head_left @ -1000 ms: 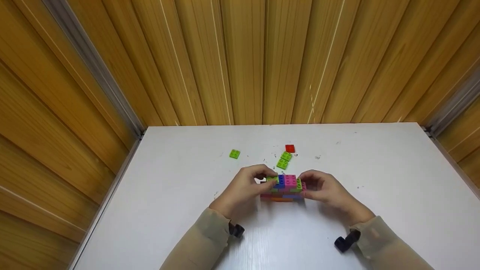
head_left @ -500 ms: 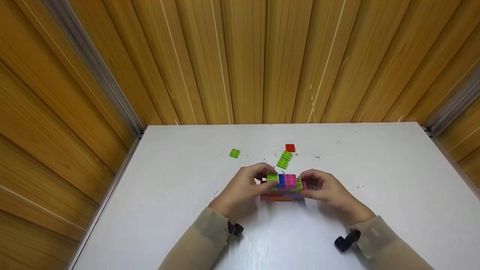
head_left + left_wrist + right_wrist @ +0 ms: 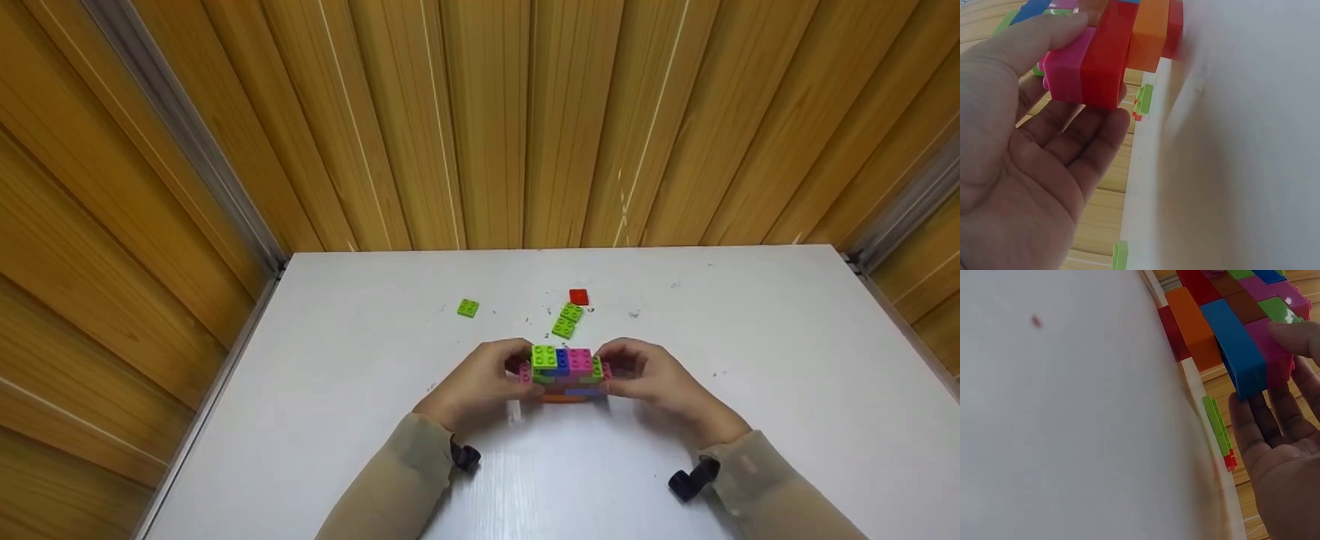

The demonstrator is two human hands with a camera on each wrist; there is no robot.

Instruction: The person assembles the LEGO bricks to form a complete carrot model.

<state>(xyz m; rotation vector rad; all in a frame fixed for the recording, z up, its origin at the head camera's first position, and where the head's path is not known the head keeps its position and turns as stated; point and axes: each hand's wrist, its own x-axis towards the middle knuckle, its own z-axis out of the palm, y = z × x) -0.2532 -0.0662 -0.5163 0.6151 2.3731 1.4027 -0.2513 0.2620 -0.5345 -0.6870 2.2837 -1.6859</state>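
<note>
Between left hand and right hand, each pinching an end, stack stands on the table. Looks like a steadying step; top green brick near the left hand may sit proud. Next move probably calls for pressing that down before freeing a hand for loose bricks beyond.

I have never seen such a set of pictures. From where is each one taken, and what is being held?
There is no machine here, only a person's left hand and right hand, both bare. The wide picture is taken from the person's head, looking down; the two close ones are taken from the wrists, one each. The hands grip opposite ends of one brick structure in many colours. Beyond it, on the white table, lie three green bricks and a red brick.
</note>
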